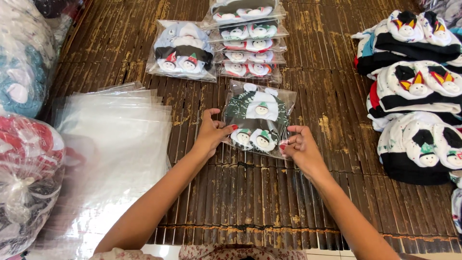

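Your left hand (211, 132) and right hand (298, 146) each pinch a near corner of the clear bagged garment set (257, 118) lying on the bamboo mat (317, 101). This appears to be the closing step; the bag's open edge likely needs folding flat, with the stack of packed bags (249, 43) just beyond.

Both arms bare, extended forward from the lower edge of view and converging toward the centre. Left forearm runs up from lower left, wrist straight. Left hand (211, 131) turned palm inward, fingers curled, thumb reaching to the right; red polish visible on the thumbnail. Right forearm rises from lower right at a steeper slant. Right hand (297, 146) back upward, fingers bent under and pinched together at the tips, red polish on the nails. The hands sit near each other, apart, roughly level.
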